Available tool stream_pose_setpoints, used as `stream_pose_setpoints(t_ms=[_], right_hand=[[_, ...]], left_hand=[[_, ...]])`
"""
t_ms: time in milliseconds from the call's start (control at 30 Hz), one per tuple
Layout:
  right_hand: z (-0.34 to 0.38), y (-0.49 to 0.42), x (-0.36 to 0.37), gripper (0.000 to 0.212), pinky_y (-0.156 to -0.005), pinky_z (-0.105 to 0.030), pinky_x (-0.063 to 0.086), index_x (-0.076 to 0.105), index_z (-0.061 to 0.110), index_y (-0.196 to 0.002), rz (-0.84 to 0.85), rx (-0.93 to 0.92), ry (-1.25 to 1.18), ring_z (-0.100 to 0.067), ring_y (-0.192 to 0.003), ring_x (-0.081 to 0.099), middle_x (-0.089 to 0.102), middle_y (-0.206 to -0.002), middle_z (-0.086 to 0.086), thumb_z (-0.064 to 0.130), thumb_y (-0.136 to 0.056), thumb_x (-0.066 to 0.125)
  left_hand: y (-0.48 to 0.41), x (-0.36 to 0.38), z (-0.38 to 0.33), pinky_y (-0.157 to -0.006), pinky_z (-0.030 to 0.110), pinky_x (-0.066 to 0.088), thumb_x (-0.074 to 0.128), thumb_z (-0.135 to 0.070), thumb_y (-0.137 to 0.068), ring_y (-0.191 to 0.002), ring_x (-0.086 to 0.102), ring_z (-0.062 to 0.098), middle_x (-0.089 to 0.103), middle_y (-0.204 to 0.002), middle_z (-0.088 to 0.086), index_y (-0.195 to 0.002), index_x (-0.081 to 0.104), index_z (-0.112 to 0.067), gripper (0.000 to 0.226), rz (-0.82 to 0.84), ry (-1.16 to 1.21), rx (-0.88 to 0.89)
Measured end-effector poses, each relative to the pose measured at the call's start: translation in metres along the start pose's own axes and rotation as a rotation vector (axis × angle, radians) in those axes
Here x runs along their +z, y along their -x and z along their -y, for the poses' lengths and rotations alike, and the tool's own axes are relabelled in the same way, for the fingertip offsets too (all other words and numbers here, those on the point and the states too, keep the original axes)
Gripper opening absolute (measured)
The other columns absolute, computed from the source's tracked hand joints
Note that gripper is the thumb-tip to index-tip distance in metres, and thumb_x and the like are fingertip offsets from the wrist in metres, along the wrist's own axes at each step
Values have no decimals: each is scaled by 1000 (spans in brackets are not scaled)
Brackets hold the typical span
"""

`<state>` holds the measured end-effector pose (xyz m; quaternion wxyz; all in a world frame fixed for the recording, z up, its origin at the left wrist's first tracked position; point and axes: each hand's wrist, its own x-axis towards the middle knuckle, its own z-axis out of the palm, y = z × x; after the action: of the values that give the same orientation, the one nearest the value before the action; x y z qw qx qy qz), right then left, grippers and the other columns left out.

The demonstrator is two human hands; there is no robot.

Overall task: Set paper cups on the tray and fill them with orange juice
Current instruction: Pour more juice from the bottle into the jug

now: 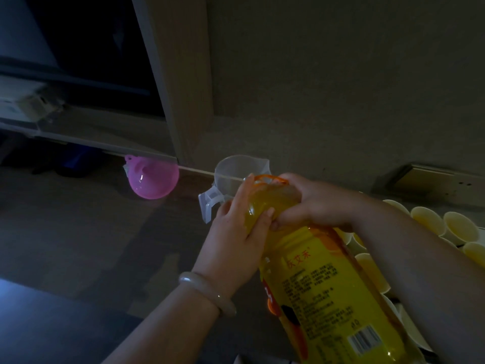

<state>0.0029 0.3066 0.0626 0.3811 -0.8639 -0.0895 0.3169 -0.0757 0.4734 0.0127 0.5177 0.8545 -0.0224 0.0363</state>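
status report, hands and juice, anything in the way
Left hand and right hand both gripping juice bottle near its top. Paper cups grouped at right. Clear jug behind bottle, pink funnel off left.

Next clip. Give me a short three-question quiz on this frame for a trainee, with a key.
1. True or false: the left hand and the right hand both hold the juice bottle near its top.
2. Which thing lies left of the clear jug in the picture? A. a pink funnel B. a metal spoon C. a blue sponge
3. Fill in: the paper cups stand on the person's ____ side of the bottle.
Key: 1 true; 2 A; 3 right.
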Motion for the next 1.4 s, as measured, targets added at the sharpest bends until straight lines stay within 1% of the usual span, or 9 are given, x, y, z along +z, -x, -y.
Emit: stream_pose_setpoints(t_ms=[267,400,500,633,833,933,1033,1200,1400], right_hand=[[-1,-6,-1,109,-86,-46,57,42,41,-133,10,19,-9,-19,-99,67,66,-115,4,52,-34,85],[-2,-9,-2,114,-86,-46,56,40,41,-136,5,22,0,-19,-100,67,65,-117,4,53,-33,86],[-1,-8,-3,104,-85,-47,57,44,39,-131,30,20,-32,-20,-96,70,68,-111,2,47,-37,87],[4,-6,-6,81,-85,-46,57,48,36,-128,48,5,-37,-17,-92,71,70,-106,2,29,-58,89],[2,-9,-7,95,-84,-49,57,49,39,-125,51,18,-46,-20,-91,71,71,-106,0,41,-39,87],[3,-10,-9,77,-84,-49,57,53,44,-113,64,18,-66,-20,-90,72,71,-104,1,38,-44,87],[2,-10,-9,87,-85,-50,56,51,42,-119,69,21,-59,-21,-92,71,71,-106,0,42,-39,87],[4,-10,-9,74,-86,-50,56,54,41,-112,75,3,-82,-21,-91,71,71,-105,-1,36,-45,86],[4,-12,-9,85,-87,-51,55,53,37,-119,70,4,-70,-23,-94,71,71,-107,-2,40,-41,87]], left_hand=[[-3,1,3,-81,16,47,45,-54,-90,-105,53,2,46,-130,-2,-143,18,-53,60,12,-16,-19],[-5,0,3,-83,17,48,44,-56,-89,-106,53,3,46,-131,-2,-143,18,-53,60,14,-15,-13],[-5,0,3,-82,18,50,45,-55,-89,-102,54,1,46,-131,-2,-143,18,-53,60,16,-5,-16],[-6,-1,1,-78,15,48,45,-54,-90,-100,53,-1,46,-130,-1,-143,17,-53,60,16,-9,-25],[-7,-2,0,-78,14,49,46,-53,-90,-108,52,2,44,-132,-4,-142,18,-53,59,21,18,-28],[-7,-2,-1,-80,20,52,46,-53,-90,-109,52,4,43,-133,-4,-141,18,-54,59,28,27,-35],[-8,-2,-1,-81,21,53,46,-53,-90,-106,53,3,44,-131,-4,-142,17,-54,60,28,23,-37],[-10,-2,0,-78,15,48,46,-54,-90,-101,53,-1,45,-129,-5,-141,17,-55,59,25,21,-42],[-10,-1,0,-85,15,45,45,-55,-88,-114,50,5,44,-133,-4,-143,19,-52,61,10,21,-43]])
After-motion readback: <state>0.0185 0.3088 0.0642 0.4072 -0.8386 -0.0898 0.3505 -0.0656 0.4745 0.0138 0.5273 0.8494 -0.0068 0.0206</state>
